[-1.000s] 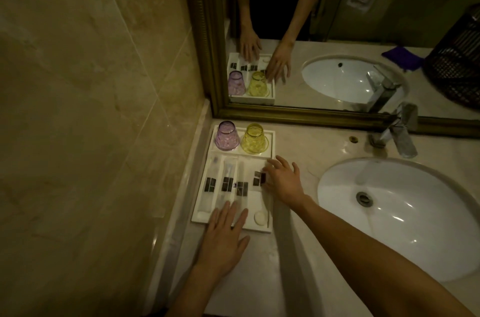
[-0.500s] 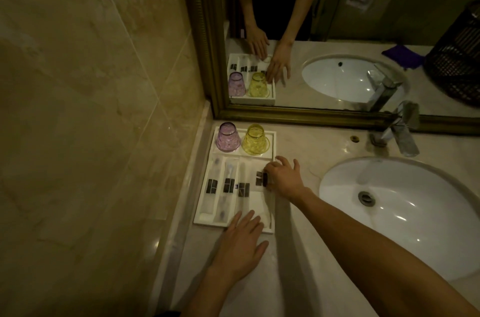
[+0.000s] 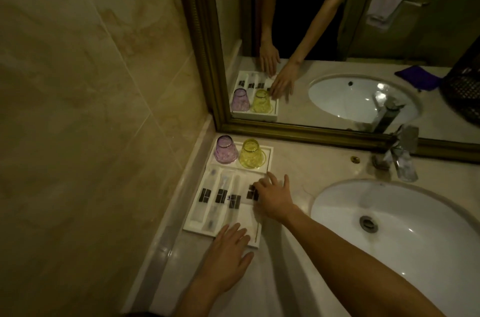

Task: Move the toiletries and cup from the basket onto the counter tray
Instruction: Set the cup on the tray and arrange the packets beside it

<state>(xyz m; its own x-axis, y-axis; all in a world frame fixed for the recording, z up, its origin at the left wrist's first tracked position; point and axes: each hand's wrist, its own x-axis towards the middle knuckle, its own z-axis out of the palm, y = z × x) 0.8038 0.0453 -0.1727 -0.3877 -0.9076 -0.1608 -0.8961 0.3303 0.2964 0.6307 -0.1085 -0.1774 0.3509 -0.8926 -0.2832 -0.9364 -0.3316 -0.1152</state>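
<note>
A white counter tray lies in the corner by the wall. At its far end a purple cup and a yellow cup stand upside down. Several clear toiletry packets with black labels lie side by side in the near section. My right hand rests with spread fingers on the rightmost packet at the tray's right edge. Flat on the tray's near edge lies my left hand, fingers apart, holding nothing. The dark basket appears only in the mirror, far right.
A white sink basin fills the counter to the right, with a chrome tap behind it. A gold-framed mirror runs along the back. Tiled wall stands on the left. A purple cloth shows in the mirror reflection.
My left hand slid right and back toward me, from over the packets to the tray's near edge. My right hand stayed at the rightmost packet.
</note>
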